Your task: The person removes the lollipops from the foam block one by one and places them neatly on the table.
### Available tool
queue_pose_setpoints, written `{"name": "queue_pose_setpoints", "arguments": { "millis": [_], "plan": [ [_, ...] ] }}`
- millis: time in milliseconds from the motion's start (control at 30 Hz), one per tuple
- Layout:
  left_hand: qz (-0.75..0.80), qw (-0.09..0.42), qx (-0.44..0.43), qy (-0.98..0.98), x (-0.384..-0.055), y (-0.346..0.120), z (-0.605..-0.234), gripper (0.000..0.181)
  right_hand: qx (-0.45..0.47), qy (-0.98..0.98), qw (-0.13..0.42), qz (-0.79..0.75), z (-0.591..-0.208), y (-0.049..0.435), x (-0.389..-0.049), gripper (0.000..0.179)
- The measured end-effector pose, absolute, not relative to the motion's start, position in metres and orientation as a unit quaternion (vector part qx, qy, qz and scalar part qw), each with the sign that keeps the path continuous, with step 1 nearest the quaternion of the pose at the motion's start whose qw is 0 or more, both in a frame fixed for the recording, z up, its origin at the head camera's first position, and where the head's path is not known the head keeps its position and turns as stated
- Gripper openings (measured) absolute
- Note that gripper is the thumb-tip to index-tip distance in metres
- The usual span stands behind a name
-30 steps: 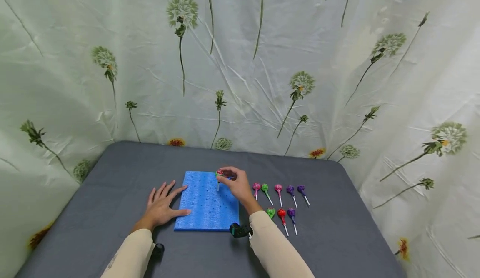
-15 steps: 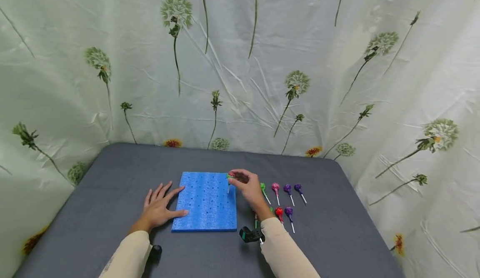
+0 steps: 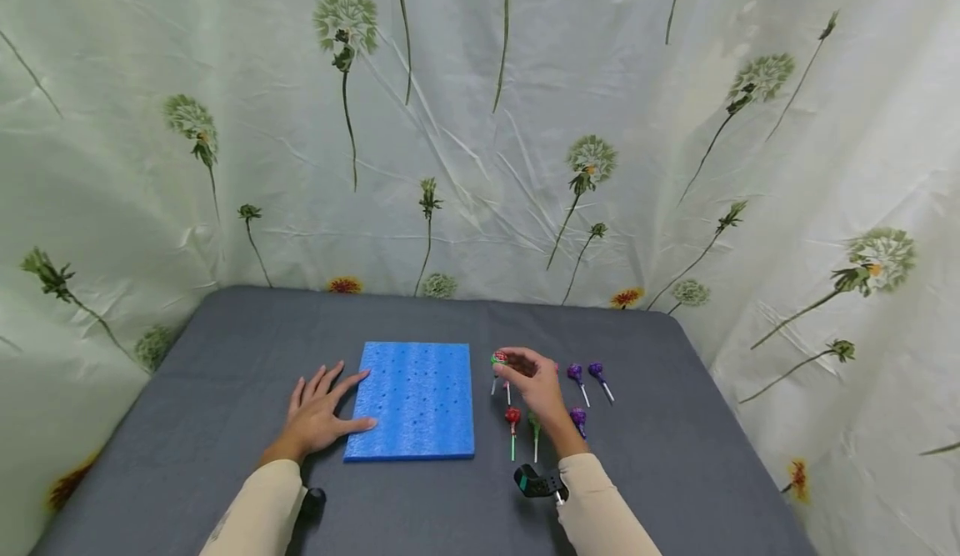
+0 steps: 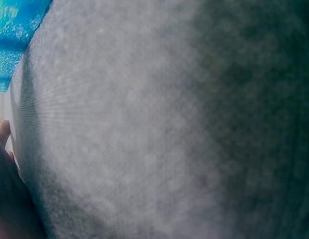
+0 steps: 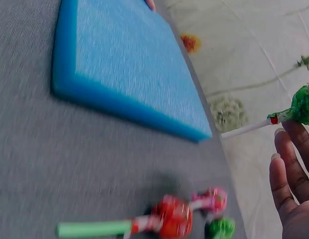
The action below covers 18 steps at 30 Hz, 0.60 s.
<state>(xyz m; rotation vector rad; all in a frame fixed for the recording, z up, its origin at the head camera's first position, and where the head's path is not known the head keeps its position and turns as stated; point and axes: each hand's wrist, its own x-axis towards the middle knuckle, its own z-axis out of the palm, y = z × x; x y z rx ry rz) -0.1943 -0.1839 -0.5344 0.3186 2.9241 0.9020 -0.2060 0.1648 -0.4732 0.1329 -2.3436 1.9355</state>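
Note:
My right hand (image 3: pixel 536 385) pinches a lollipop (image 3: pixel 499 359) by its green-and-red wrapped head, with the white stick pointing down. It hangs just right of the blue foam board (image 3: pixel 416 402), above the lollipops on the table. In the right wrist view, the held lollipop's green wrapper (image 5: pixel 301 105) shows at the right edge. Small holes dot the board's top. My left hand (image 3: pixel 318 416) lies with fingers spread at the board's left side, thumb and index fingertip touching its edge. A red lollipop (image 3: pixel 512 417) with a green stick lies below my right hand, beside a green lollipop (image 3: pixel 534 424).
Two purple lollipops lie to the right of my right hand, the farther one (image 3: pixel 596 371) near a matching one (image 3: pixel 575 373). Another purple lollipop (image 3: pixel 577 419) is partly covered by my wrist. A flower-printed curtain (image 3: pixel 480 164) hangs behind the grey table (image 3: pixel 262 331).
My right hand has carried the lollipop from over the board's upper right to the right, past its edge, above the other lollipops. The left hand stays at the board.

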Motion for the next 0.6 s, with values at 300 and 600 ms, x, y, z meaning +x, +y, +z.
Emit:
{"name": "queue_pose_setpoints", "arguments": {
  "millis": [300, 600],
  "plan": [
    [0.287, 0.046, 0.100, 0.951, -0.194, -0.185, -0.533, 0.094, -0.005, -0.780, 0.078, 0.621, -0.479, 0.194, -0.194, 0.028],
    [0.287, 0.048, 0.101, 0.951, -0.196, -0.183, -0.532, 0.094, -0.029, -0.784, 0.098, 0.612, -0.482, 0.225, -0.179, 0.029]
  ]
}}
